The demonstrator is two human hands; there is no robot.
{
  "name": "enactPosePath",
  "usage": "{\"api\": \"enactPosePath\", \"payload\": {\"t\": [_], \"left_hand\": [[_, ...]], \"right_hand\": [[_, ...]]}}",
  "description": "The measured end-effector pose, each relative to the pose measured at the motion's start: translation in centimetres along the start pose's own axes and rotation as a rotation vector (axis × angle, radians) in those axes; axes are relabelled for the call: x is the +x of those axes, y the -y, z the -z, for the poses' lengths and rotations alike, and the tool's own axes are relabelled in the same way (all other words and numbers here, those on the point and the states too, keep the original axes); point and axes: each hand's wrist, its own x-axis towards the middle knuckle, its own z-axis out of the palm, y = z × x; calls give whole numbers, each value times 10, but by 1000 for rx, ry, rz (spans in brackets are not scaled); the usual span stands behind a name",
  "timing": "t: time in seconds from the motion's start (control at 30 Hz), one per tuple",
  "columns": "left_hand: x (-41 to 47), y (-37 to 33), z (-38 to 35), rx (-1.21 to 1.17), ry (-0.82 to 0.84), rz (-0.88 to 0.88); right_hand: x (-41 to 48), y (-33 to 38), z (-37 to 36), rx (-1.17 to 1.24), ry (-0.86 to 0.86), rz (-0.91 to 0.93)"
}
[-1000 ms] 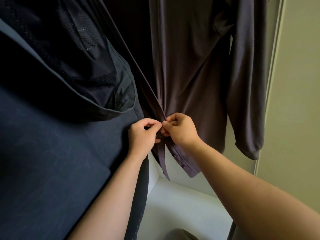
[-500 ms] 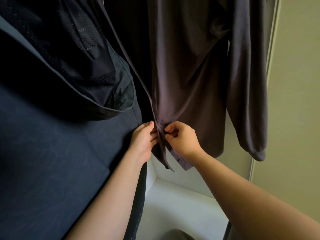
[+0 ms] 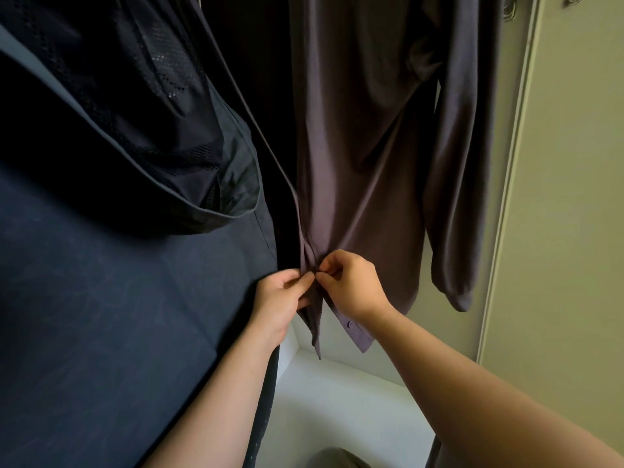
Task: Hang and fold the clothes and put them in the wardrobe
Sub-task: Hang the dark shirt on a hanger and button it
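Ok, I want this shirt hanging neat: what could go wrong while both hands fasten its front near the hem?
Both the left hand and right hand pinch the grey shirt low on its front edges; a downward tug could pull it askew on its hanger, which is out of view.
The fabric bunches at the pinch, so the edges may be fastened misaligned; one button below sits undone.
The navy jacket hangs close beside and could get caught.
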Motion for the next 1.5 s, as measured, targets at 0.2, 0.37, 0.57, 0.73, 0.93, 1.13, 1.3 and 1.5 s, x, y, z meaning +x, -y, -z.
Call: {"api": "enactPosePath", "payload": {"t": [0.2,0.37,0.57,0.73,0.93,1.13,1.3,1.5], "left_hand": [[-1,7,3,22,-125,-28],[-3,7,1,30,-140,-62],[-5,6,1,37,-123,-69],[-5,6,-1,47,-167,-98],[-6,5,0,80,-160,-121],[-8,4,4,51,-141,-116],[-11,0,1,-66,-131,-89],[-7,-2,-2,-240,-96,68]], "right_hand": [[-1,2,-2,-20,2,0],[-2,7,-4,6,17,-61],[-2,12,-4,-57,-29,-79],[-3,13,-5,-13,3,-76],[-2,12,-5,8,10,-92],[-3,13,-4,-21,26,-83],[-4,14,-4,-41,1,-66],[-5,16,-5,-50,-5,-40]]}}
